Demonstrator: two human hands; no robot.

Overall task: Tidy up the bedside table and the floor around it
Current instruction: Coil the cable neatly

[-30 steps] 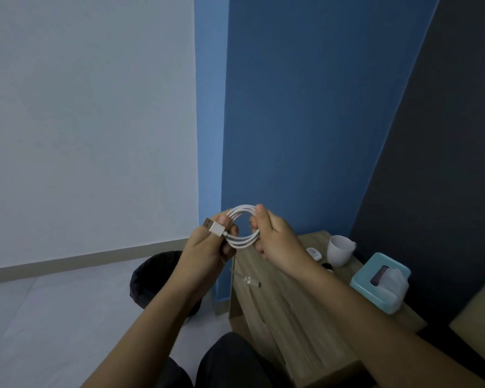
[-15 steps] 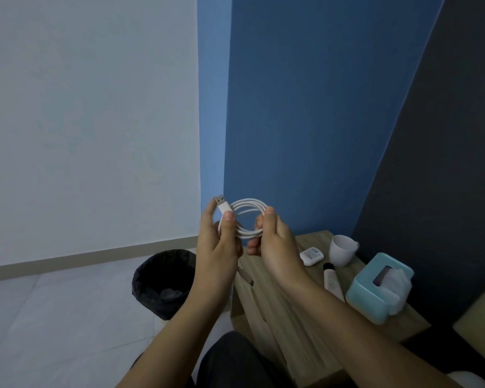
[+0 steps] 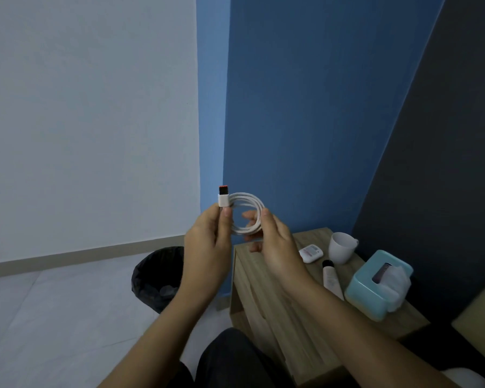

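Observation:
A white USB cable (image 3: 247, 211) is coiled into a small loop and held up in front of the blue wall, above the left end of the wooden bedside table (image 3: 266, 301). My left hand (image 3: 207, 247) pinches the coil just below its plug, which points up with an orange tip. My right hand (image 3: 275, 247) grips the coil's right side, fingers curled through the loop. On the table stand a white cup (image 3: 340, 247), a small white case (image 3: 310, 252), a white tube (image 3: 332, 280) and a teal tissue box (image 3: 375, 284).
A black-lined waste bin (image 3: 157, 278) stands on the pale floor left of the table. Blue wall and a dark panel rise behind the table. My dark-clothed knee (image 3: 235, 359) is at the bottom, and a bed edge (image 3: 482, 317) at the far right.
Both hands lifted the coil slightly and turned it. The plug now points straight up above my left thumb, and the loose cable end seen a second ago is gathered into the coil.

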